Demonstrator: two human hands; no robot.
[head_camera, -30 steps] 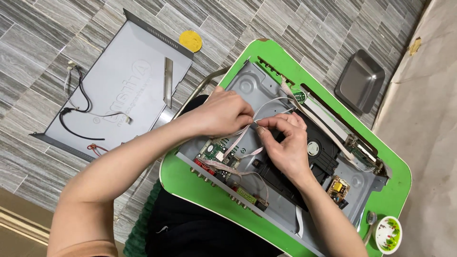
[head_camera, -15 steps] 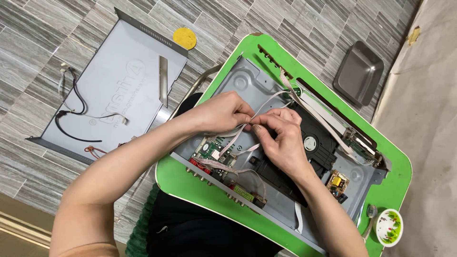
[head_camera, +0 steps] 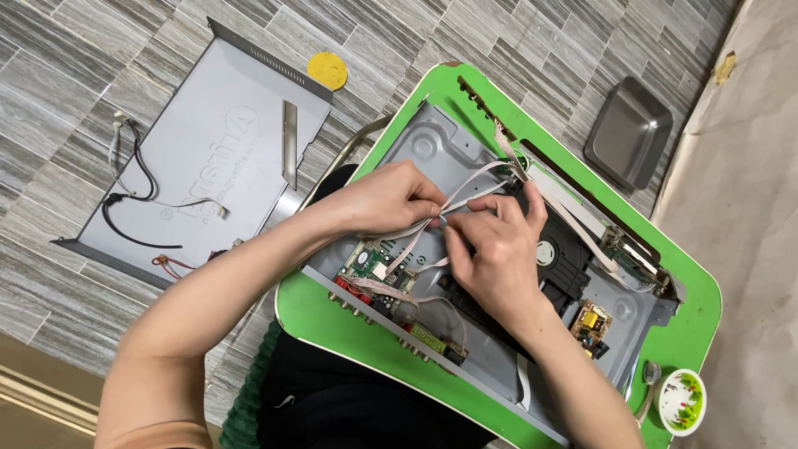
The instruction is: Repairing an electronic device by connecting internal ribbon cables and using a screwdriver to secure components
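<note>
A pale flat ribbon cable point(head_camera: 465, 193) arches across the opened grey metal player chassis point(head_camera: 440, 150)

The floor point(head_camera: 66, 50) is made of grey tiles with wood-like stripes. A small green table point(head_camera: 698, 324) stands on it. On the right lies a pale tan sheet point(head_camera: 748, 208). A strip of light brown wood point(head_camera: 33, 391) shows in the bottom left corner.

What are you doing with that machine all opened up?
A person has an opened disc player lying on a green tray table. Both hands, the left hand and the right hand, pinch a flat pale ribbon cable above the circuit board. The player's grey lid lies on the tiled floor beside a yellow disc.
</note>
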